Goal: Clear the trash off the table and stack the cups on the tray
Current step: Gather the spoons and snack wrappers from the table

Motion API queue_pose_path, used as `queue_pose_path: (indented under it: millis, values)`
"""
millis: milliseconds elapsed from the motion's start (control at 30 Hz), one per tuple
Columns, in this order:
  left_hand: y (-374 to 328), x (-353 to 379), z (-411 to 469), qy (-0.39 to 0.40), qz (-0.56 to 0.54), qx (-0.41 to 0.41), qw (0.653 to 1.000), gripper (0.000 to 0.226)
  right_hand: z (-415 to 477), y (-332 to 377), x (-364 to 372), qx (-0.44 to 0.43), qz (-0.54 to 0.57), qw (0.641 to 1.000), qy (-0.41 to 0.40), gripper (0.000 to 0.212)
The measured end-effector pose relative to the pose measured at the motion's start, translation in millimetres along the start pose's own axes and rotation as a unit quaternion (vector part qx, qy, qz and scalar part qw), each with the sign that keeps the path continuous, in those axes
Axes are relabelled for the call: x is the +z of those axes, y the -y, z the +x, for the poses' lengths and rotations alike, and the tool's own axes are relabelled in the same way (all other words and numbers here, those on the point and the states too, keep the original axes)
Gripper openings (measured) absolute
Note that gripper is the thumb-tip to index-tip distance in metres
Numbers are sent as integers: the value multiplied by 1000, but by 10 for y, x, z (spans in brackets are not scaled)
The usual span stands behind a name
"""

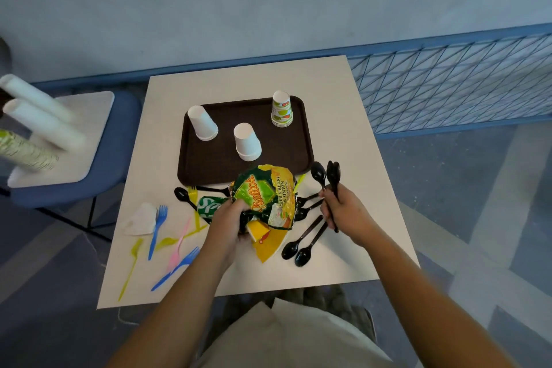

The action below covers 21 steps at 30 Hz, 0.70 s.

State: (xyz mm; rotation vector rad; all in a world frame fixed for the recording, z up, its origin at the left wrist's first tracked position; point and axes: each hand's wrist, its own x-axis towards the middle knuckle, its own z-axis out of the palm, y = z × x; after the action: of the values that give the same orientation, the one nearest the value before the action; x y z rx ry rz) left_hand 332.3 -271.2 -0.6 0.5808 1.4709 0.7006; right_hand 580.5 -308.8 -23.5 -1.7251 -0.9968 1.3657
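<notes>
Trash fills both hands right now. Our left hand (230, 218) has its grip curled round the crumpled chip bag (265, 194), just off the near edge of the tray (191, 164). A yellow wrapper (265, 243) is bunched beneath the bag, and something green (209, 207) sits against the knuckles; can or label, we cannot tell. Our right hand (340, 209), off the tray's near right corner, has its grip pinched round a bunch of black spoons (324, 175), bowls pointing toward the tray.

We judge the bag to be light, thin and springy, likely slick, so it wants crushing at its middle rather than a hold on one edge. The spoons look stiff, smooth and featherweight and may slide against each other, so we clamp the handles together.

More loose spoons (301, 243) fan out on the table (328, 128), nearer us than the tray. They lie flat, so the raised handle ends are probably the easiest place to lift. Coloured forks (158, 227) and a white napkin (140, 219) lie off the tray's near left corner. The forks look thin and bendy and the napkin looks soft.

On the tray two white cups (247, 142) stand upside down and apart, and a patterned stack (281, 109) stands in its far right corner. Paper walls crush easily, so we take them lightly round the sides. The white ones are not yet stacked.
</notes>
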Motion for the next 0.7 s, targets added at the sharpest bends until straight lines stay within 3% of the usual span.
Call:
queue_pose_path:
  millis: [400,567,700]
  values:
    - [578,-1116,-827,69,53,58,994,12,-1300,-281,1049,-3,93,995,-45,25]
    - [974,-1409,-1100,76,53,30,995,11,-1855,-598,1210,-5,55,997,-52,24]
    - [1246,-1439,-1246,95,53,1,994,22,-2239,-800,1159,29,93,993,-70,23]
